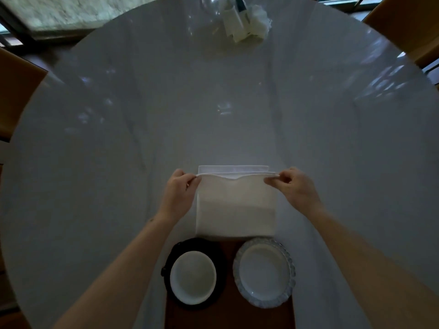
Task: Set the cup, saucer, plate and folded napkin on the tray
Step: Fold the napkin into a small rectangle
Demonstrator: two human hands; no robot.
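A white napkin (pixel 235 205) lies on the round table just beyond a dark brown tray (pixel 229 312). My left hand (pixel 178 193) pinches the top layer's far left corner and my right hand (pixel 292 186) pinches its far right corner, holding that edge slightly short of the bottom layer's far edge. On the tray, a white cup (pixel 193 277) stands on a black saucer (pixel 171 260) at the left. A pale plate (pixel 264 273) with a scalloped rim sits at the right.
The grey marble table (pixel 213 115) stretches far ahead. At its far edge stand a clear glass (pixel 211 4) and a heap of white packets and paper (pixel 244 22). Orange chairs (pixel 403 22) flank the table.
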